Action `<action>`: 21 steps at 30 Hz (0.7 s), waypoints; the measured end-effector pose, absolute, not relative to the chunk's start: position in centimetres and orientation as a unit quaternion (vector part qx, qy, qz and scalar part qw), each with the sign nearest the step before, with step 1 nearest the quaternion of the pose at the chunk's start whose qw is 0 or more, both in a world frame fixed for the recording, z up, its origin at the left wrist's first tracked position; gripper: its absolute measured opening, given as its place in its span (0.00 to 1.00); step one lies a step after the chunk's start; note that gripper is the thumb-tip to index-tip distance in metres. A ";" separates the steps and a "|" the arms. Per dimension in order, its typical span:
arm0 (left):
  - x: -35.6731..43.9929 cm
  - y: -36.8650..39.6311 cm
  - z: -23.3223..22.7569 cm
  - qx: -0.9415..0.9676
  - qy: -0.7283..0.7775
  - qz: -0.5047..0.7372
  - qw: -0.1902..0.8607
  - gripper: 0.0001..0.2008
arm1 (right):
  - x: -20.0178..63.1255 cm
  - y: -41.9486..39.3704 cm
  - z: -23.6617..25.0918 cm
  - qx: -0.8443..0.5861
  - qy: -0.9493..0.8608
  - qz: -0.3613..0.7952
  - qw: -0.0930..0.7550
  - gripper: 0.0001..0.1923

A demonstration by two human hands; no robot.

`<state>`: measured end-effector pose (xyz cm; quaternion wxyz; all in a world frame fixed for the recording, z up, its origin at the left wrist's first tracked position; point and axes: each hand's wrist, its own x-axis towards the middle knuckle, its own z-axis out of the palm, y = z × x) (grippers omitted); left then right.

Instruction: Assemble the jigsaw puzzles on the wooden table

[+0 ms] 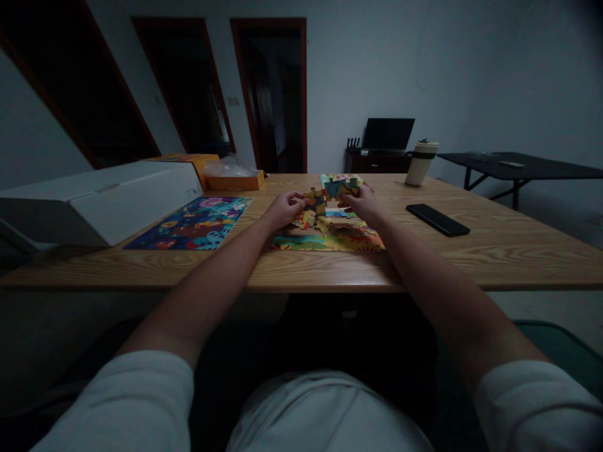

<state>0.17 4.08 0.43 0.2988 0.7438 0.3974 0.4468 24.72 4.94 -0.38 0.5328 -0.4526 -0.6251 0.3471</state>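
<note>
The dim room's wooden bench (494, 245) carried a jigsaw puzzle (330, 232) at centre frame; the left hand (285, 210) and right hand (363, 204) pinched loose puzzle pieces (316, 204) above it, each grip closed, presumably to fit them.

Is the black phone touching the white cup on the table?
Apart. The head view shows bare wood between the phone and the cup.

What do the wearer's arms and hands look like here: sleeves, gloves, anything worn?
Both arms are bare from above the elbow down, with short white sleeves at the upper arms. The left hand and right hand are bare: no gloves. No watch or ring shows, though the dim light hides fine detail.
</note>
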 end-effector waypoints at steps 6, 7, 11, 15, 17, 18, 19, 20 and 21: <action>0.3 3.9 0.5 0.722 0.418 0.447 0.324 0.17 | 24.6 5.1 -0.5 -0.445 -0.628 0.367 0.523 0.11; 0.3 3.9 0.5 0.721 0.419 0.446 0.326 0.17 | 24.7 5.1 -0.5 -0.444 -0.630 0.366 0.522 0.11; 0.3 3.9 0.4 0.731 0.411 0.430 0.333 0.17 | 25.0 5.1 -0.4 -0.466 -0.645 0.310 0.520 0.08; 0.1 4.1 0.3 0.746 0.408 0.429 0.304 0.17 | 25.0 5.4 -0.6 -0.479 -0.652 0.277 0.519 0.07; 0.0 4.1 0.3 0.747 0.411 0.425 0.305 0.17 | 25.0 5.6 -0.8 -0.474 -0.640 0.309 0.520 0.08; 0.0 4.1 0.3 0.747 0.409 0.424 0.308 0.17 | 25.0 5.7 -0.9 -0.471 -0.635 0.319 0.522 0.09; 0.0 4.2 0.3 0.748 0.406 0.424 0.310 0.17 | 25.0 5.8 -1.0 -0.466 -0.636 0.321 0.525 0.09; 0.0 4.2 0.3 0.750 0.402 0.425 0.311 0.17 | 25.1 5.8 -1.1 -0.461 -0.639 0.318 0.527 0.10; 0.0 4.2 0.2 0.751 0.399 0.425 0.311 0.17 | 25.1 5.9 -1.1 -0.455 -0.642 0.317 0.529 0.11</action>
